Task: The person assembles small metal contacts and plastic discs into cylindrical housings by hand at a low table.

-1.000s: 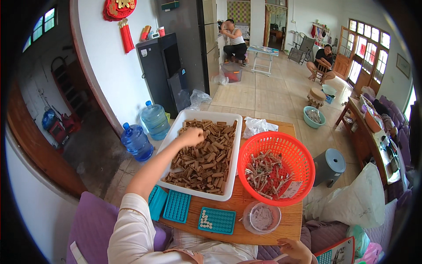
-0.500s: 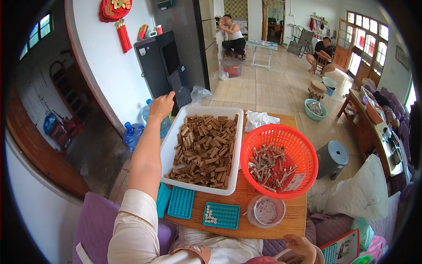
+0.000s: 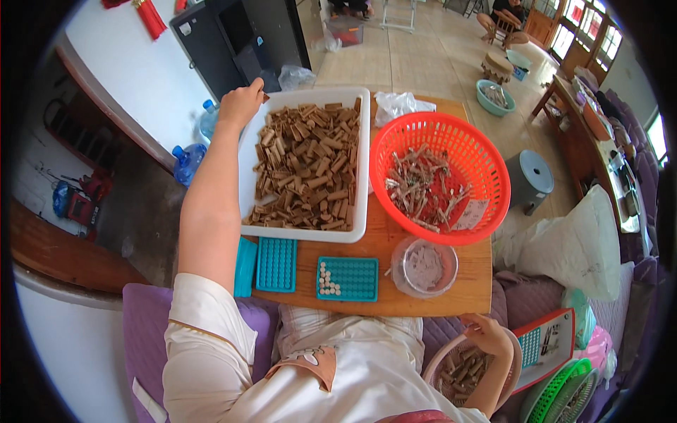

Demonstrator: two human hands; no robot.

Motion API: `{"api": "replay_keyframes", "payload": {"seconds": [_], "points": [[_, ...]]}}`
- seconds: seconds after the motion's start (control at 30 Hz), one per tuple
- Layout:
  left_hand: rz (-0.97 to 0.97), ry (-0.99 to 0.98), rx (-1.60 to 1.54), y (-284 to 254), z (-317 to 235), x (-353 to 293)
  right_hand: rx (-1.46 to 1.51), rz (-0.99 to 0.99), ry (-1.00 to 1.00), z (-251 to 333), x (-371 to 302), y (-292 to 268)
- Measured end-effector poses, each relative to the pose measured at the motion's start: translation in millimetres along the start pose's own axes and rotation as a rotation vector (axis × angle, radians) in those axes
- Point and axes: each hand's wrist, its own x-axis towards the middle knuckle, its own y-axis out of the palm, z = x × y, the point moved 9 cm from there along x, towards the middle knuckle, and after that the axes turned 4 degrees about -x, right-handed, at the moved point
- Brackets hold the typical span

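My left hand [image 3: 242, 104] is closed at the far left corner of the white tray [image 3: 303, 235], pinching a small brown piece [image 3: 265, 98]. Many similar short, curved brown pieces [image 3: 310, 166] fill the tray. My right hand [image 3: 486, 334] is over the pink basket [image 3: 431, 377] at the lower right, its fingers stretched out and nothing visible in them. Brown stick-like pieces [image 3: 465, 368] lie in that basket. Close to me on the table are a teal grid tray [image 3: 360, 280] with white round bits in some cells, and another teal grid tray [image 3: 276, 264].
A red colander [image 3: 441, 123] with dry greyish strips stands right of the white tray, a clear tub [image 3: 424, 268] of pale material nearer me. Water jugs [image 3: 189, 162] stand left of the wooden table [image 3: 479, 282]. A grey stool [image 3: 530, 180] and a white sack [image 3: 564, 247] are right.
The view has tilted down, so the table sits higher and the pink basket shows more. My left hand has come down to the tray's corner, with a brown piece now visible in it.
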Motion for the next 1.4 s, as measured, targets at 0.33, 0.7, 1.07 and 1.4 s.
{"api": "replay_keyframes", "payload": {"seconds": [0.33, 0.7, 1.07, 1.4], "points": [[0.834, -0.203, -0.273, 137.1, 28.3, -40.7, -0.027, 0.000, 0.050, -8.6, 3.6, 11.2], [0.951, -0.539, -0.578, 182.3, 3.2, -68.8, -0.039, -0.018, 0.099, -16.5, 5.5, 5.7], [0.357, -0.620, -0.449, 179.7, -30.0, -12.5, -0.075, 0.012, 0.194, -9.5, 18.4, -6.2], [0.414, -0.442, -0.108, 194.4, -45.6, 1.2, -0.293, -0.117, -0.066, 63.4, 68.8, -91.4]]}}
